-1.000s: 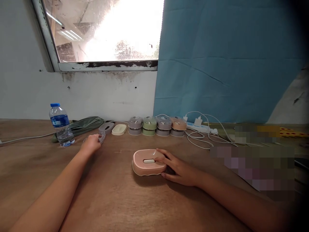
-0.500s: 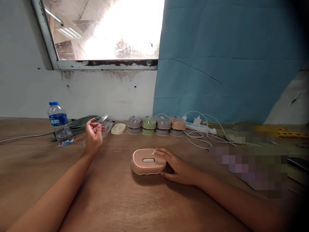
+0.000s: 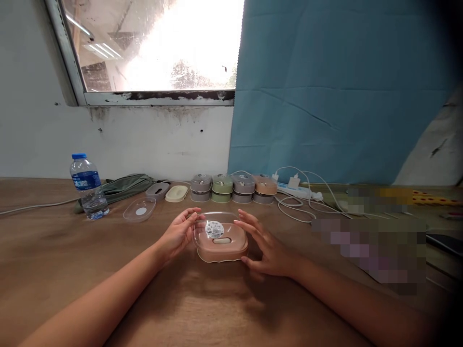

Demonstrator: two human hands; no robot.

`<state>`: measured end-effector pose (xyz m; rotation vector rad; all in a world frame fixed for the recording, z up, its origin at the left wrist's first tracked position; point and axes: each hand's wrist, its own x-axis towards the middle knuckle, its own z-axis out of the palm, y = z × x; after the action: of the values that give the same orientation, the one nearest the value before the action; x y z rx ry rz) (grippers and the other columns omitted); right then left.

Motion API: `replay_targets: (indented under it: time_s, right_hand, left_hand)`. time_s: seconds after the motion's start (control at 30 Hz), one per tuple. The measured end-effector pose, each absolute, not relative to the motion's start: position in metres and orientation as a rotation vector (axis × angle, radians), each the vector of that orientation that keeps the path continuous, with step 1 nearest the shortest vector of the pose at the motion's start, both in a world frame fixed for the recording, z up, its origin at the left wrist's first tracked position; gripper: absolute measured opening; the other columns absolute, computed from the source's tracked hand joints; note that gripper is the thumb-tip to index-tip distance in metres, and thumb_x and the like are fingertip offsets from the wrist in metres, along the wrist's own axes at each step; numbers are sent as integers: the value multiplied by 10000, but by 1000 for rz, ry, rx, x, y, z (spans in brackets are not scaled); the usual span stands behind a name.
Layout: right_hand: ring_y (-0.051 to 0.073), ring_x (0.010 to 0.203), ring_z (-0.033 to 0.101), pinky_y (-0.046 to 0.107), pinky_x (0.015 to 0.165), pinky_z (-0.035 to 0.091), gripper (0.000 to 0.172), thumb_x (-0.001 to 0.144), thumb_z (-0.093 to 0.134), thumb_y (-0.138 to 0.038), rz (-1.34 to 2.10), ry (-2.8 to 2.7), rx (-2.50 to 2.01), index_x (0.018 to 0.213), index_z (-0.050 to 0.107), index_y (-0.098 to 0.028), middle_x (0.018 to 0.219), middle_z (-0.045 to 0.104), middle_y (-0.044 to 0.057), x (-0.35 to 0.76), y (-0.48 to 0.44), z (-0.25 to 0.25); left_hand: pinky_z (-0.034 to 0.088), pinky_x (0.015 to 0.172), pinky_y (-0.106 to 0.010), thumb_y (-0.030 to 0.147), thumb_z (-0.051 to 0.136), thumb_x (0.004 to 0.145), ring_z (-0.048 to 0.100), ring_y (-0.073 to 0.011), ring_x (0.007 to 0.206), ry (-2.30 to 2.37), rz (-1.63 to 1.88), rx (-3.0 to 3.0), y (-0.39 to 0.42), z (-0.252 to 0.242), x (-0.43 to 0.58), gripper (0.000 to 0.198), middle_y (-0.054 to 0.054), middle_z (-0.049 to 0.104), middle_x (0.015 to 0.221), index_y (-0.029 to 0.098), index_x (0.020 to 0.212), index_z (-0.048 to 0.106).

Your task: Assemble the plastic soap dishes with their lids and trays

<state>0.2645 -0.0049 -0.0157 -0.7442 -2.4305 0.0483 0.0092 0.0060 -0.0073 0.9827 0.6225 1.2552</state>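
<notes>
A pink soap box (image 3: pixel 224 255) with an oval slot in its top sits on the wooden table. Just over it, a clear plastic lid (image 3: pixel 227 218) with a round printed label is tilted, its left end pinched by my left hand (image 3: pixel 181 233). My right hand (image 3: pixel 269 248) is at the box's right side, fingers spread. Its thumb is at the box's lower right edge, and its fingertips are near the clear lid's right end; whether they touch it I cannot tell.
Another clear lid (image 3: pixel 130 212), a grey oval tray (image 3: pixel 158 191) and a cream oval tray (image 3: pixel 176 193) lie at back left, near a water bottle (image 3: pixel 88 185). Several stacked soap boxes (image 3: pixel 222 188) line the wall. White cables and a power strip (image 3: pixel 300 191) are right of them.
My left hand has come from the back left to the pink box, bringing a clear lid. My right hand's fingers have lifted off the box's top and spread.
</notes>
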Motion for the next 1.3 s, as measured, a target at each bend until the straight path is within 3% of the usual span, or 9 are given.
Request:
replay_targets:
  time_s: [0.13,0.27,0.43,0.6,0.73,0.9,1.3]
  right_hand:
    - [265,1263,318,436,1010,342,627,786,557,-280,115,-2465,-769,1345,277,-235,1391,294,114,265,-2,-17]
    - [253,1239,351,415,1013,343,624,788,561,-298,146,-2469,-810,1339,280,-215,1357,344,117,265,-2,-15]
    - [240,1238,354,391,1024,333,579,826,529,-343,251,-2476,-841,1331,283,-204,1353,351,112,265,-2,-13]
    - [241,1227,362,391,1020,333,578,834,527,-363,319,-2446,-852,1332,284,-199,1342,360,112,267,1,-15]
    - [251,1221,370,400,1009,344,592,824,540,-365,378,-2440,-820,1328,282,-189,1336,361,127,267,3,-17]
    - [259,1267,311,404,1043,300,744,711,648,-305,304,-2463,-801,1339,266,-193,1389,286,127,267,5,-22]
    - [249,1264,334,427,1024,332,747,706,665,-341,303,-2523,-678,1334,285,-199,1392,320,134,273,5,-21]
  left_hand:
    - [467,709,-257,392,580,796,580,-123,738,727,1256,1218,15,-20,8,274,-42,626,869,164,939,526]
    - [443,742,-278,492,495,813,555,-156,806,981,1233,1533,20,-23,2,359,-27,608,865,172,968,537]
    - [415,826,-306,483,397,860,538,-183,925,1080,1088,1674,19,-20,-5,389,-36,598,967,181,1055,543]
    - [353,948,-344,411,518,817,456,-211,1112,953,903,1795,15,-17,-9,399,-70,518,1191,200,1152,470]
    - [364,929,-358,417,536,805,469,-214,1066,986,849,1881,14,-17,-11,417,-70,501,1190,211,1158,451]
    - [378,897,-342,422,561,788,472,-203,1011,957,831,1986,16,-18,-13,401,-53,503,1134,220,1118,458]
    - [406,833,-312,361,684,683,505,-155,897,822,805,1935,10,-11,-12,440,-21,489,975,212,989,404]
